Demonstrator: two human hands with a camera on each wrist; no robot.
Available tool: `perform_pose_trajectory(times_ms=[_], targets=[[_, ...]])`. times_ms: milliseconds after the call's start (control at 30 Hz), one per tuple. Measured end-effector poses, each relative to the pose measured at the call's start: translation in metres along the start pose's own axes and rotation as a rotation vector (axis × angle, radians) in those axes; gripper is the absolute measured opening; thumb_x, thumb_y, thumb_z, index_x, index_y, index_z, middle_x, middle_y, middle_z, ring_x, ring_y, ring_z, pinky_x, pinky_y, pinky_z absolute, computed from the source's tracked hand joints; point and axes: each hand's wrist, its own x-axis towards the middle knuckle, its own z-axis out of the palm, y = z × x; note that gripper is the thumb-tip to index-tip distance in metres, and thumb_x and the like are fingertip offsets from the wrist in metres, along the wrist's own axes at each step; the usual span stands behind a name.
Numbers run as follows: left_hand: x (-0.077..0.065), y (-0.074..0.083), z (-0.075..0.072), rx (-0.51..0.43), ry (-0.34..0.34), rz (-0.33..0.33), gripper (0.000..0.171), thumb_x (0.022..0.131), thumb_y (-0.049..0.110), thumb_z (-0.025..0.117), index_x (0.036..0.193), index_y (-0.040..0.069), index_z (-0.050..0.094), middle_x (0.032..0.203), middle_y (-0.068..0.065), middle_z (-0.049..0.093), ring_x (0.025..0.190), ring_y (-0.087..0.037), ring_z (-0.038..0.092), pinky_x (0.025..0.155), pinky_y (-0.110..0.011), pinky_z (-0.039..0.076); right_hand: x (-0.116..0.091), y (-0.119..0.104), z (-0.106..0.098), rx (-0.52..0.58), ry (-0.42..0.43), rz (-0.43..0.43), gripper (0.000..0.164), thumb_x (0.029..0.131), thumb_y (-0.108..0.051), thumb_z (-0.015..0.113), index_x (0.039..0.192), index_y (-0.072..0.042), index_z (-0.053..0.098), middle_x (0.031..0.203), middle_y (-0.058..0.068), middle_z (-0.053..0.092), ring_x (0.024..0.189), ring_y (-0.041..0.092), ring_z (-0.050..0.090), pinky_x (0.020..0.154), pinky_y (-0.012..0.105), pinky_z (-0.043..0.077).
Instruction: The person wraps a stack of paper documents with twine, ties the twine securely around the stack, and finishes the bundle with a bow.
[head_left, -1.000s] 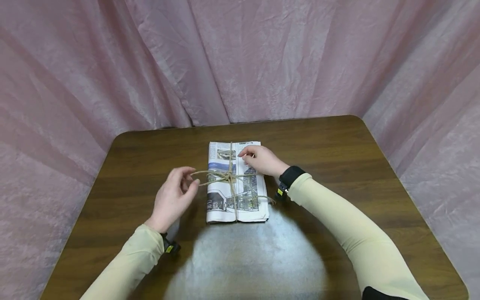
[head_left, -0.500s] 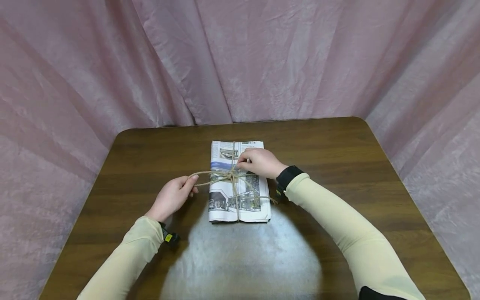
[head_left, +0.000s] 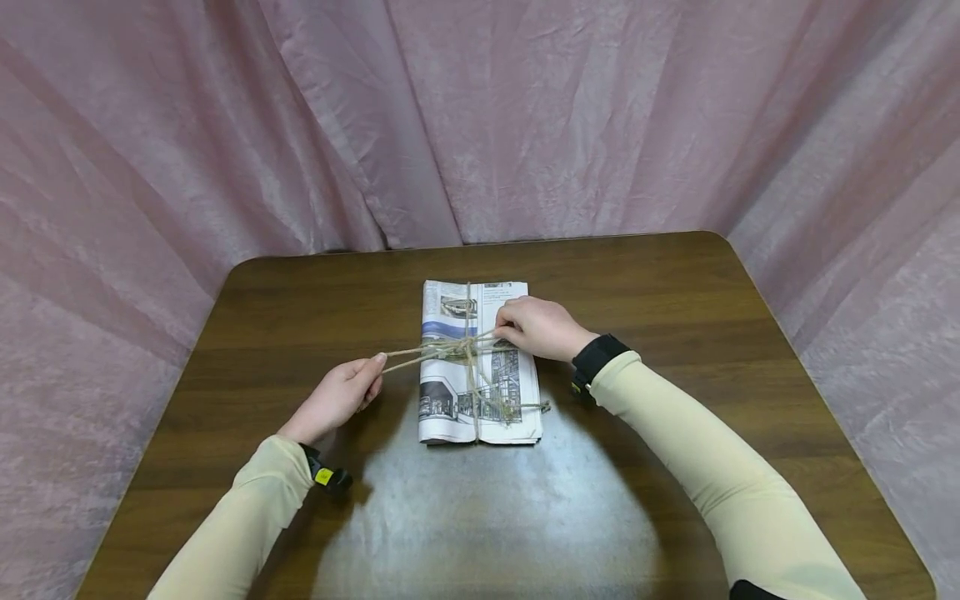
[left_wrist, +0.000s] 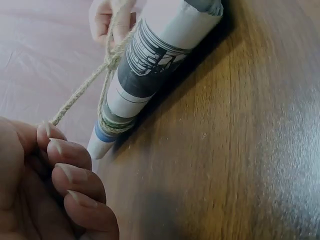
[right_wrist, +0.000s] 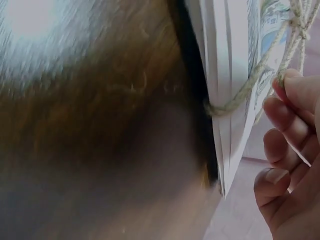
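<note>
A stack of folded newspapers lies flat on the table, bound crosswise with twine that is knotted near its middle. Left of the stack, my left hand pinches a loop of the twine and holds it taut. In the left wrist view the twine runs from the fingertips up to the knot. My right hand, over the stack's right side, pinches another piece of twine between thumb and forefinger. The right wrist view shows that piece of twine leading to the knot. A loose twine end lies at the stack's lower right.
The brown wooden table has rounded far corners. A pink curtain hangs behind it and along both sides. Bright light reflects off the near part of the tabletop.
My left hand has closed on the twine loop and drawn it slightly left. My right hand has reached to the knot, taken hold of twine and moved right, stretching it.
</note>
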Motion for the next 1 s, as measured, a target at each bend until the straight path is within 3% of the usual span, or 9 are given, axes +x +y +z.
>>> perform_pose_trajectory(times_ms=[200, 400, 500, 600, 700, 833, 900, 1000], targets=[[0.0, -0.004, 0.002, -0.213, -0.023, -0.067, 0.066, 0.105, 0.06, 0.043, 0.083, 0.0, 0.055, 0.07, -0.004, 0.047, 0.061, -0.019, 0.043, 0.057, -0.031, 0.038, -0.004, 0.004, -0.001, -0.131, 0.026, -0.071, 0.014, 0.102, -0.031, 0.066, 0.093, -0.023, 0.071, 0.092, -0.008, 0.062, 0.084, 0.014, 0.054, 0.07, 0.035, 0.047], [0.004, -0.003, 0.004, -0.289, -0.025, -0.091, 0.066, 0.105, 0.058, 0.045, 0.086, -0.004, 0.053, 0.071, -0.003, 0.047, 0.061, -0.016, 0.043, 0.057, -0.029, 0.037, -0.006, 0.006, -0.004, -0.315, 0.046, -0.155, 0.016, 0.105, -0.023, 0.06, 0.091, -0.02, 0.066, 0.087, -0.005, 0.058, 0.081, 0.017, 0.052, 0.067, 0.033, 0.047], [0.004, -0.003, 0.006, -0.259, -0.011, -0.085, 0.064, 0.106, 0.056, 0.044, 0.087, -0.004, 0.055, 0.071, -0.003, 0.048, 0.061, -0.016, 0.044, 0.055, -0.029, 0.037, -0.006, 0.006, -0.004, -0.354, 0.056, -0.142, 0.017, 0.106, -0.022, 0.058, 0.09, -0.019, 0.062, 0.086, -0.003, 0.056, 0.08, 0.018, 0.052, 0.065, 0.033, 0.046], [0.005, -0.002, 0.009, -0.204, 0.002, -0.078, 0.063, 0.106, 0.058, 0.044, 0.093, -0.001, 0.063, 0.075, -0.004, 0.051, 0.062, -0.018, 0.046, 0.056, -0.03, 0.039, -0.008, 0.004, -0.002, -0.189, 0.034, -0.013, 0.014, 0.105, -0.026, 0.058, 0.093, -0.021, 0.062, 0.089, -0.005, 0.057, 0.078, 0.015, 0.053, 0.065, 0.033, 0.046], [0.006, 0.002, 0.012, -0.185, 0.012, -0.05, 0.063, 0.106, 0.057, 0.044, 0.1, -0.001, 0.067, 0.08, -0.007, 0.055, 0.065, -0.02, 0.047, 0.058, -0.029, 0.041, -0.008, 0.001, -0.001, 0.148, 0.041, 0.145, 0.012, 0.104, -0.028, 0.059, 0.096, -0.019, 0.063, 0.093, -0.004, 0.059, 0.076, 0.016, 0.052, 0.067, 0.035, 0.044], [0.008, 0.012, 0.015, -0.251, 0.042, 0.015, 0.061, 0.107, 0.054, 0.043, 0.108, -0.003, 0.067, 0.085, -0.01, 0.055, 0.068, -0.018, 0.048, 0.06, -0.026, 0.04, -0.006, -0.002, 0.001, 0.548, 0.085, 0.229, 0.011, 0.103, -0.023, 0.063, 0.102, -0.012, 0.064, 0.096, 0.004, 0.062, 0.075, 0.021, 0.054, 0.068, 0.036, 0.046], [0.01, 0.018, 0.015, -0.314, 0.049, 0.051, 0.061, 0.108, 0.054, 0.042, 0.11, -0.003, 0.065, 0.085, -0.008, 0.054, 0.068, -0.016, 0.047, 0.059, -0.026, 0.04, -0.004, -0.003, 0.001, 0.614, 0.096, 0.236, 0.009, 0.102, -0.02, 0.065, 0.102, -0.011, 0.066, 0.095, 0.006, 0.065, 0.074, 0.021, 0.057, 0.066, 0.034, 0.047], [0.013, 0.025, 0.013, -0.426, 0.059, 0.073, 0.06, 0.107, 0.056, 0.041, 0.105, 0.0, 0.062, 0.081, -0.004, 0.052, 0.065, -0.013, 0.046, 0.057, -0.026, 0.04, -0.005, -0.001, 0.002, 0.587, 0.104, 0.245, 0.006, 0.101, -0.018, 0.067, 0.1, -0.012, 0.068, 0.091, 0.007, 0.067, 0.071, 0.019, 0.058, 0.062, 0.033, 0.049]])
